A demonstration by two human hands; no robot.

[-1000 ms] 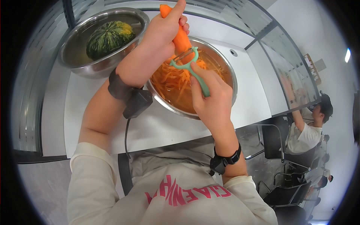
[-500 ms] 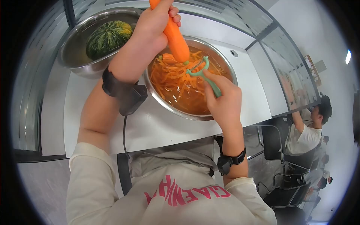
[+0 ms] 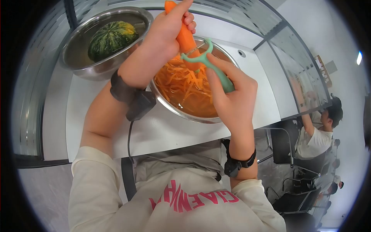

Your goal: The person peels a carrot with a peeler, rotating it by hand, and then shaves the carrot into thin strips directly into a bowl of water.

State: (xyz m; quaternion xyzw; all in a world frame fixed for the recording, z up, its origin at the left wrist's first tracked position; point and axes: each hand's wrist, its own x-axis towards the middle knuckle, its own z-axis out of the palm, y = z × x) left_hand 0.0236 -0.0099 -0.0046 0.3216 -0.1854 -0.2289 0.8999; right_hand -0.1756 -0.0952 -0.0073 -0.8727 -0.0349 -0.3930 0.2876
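My left hand [image 3: 168, 29] is wrapped round the upper part of an orange carrot [image 3: 186, 41], which slants down over a steel bowl [image 3: 176, 112]. In my right hand [image 3: 234, 91] is a green peeler [image 3: 221, 77], its blade across the carrot's lower part. Carrot peelings [image 3: 183, 83] lie in orange-tinted liquid in the bowl below. The peeler partly covers the carrot's lower end. Whether the blade touches the carrot is hard to tell.
Up on the left, a second steel bowl [image 3: 94, 71] holds a green and yellow pumpkin [image 3: 113, 40]. Both bowls stand on a white table [image 3: 166, 133] with glass partitions behind. Another person [image 3: 315, 141] sits at the right, near black chairs [image 3: 295, 201]. A cable hangs from my left wrist device.
Since half a second ago, my left hand has moved right and slightly down with the carrot. The peeler has risen from beside the carrot's tip to across its lower part.
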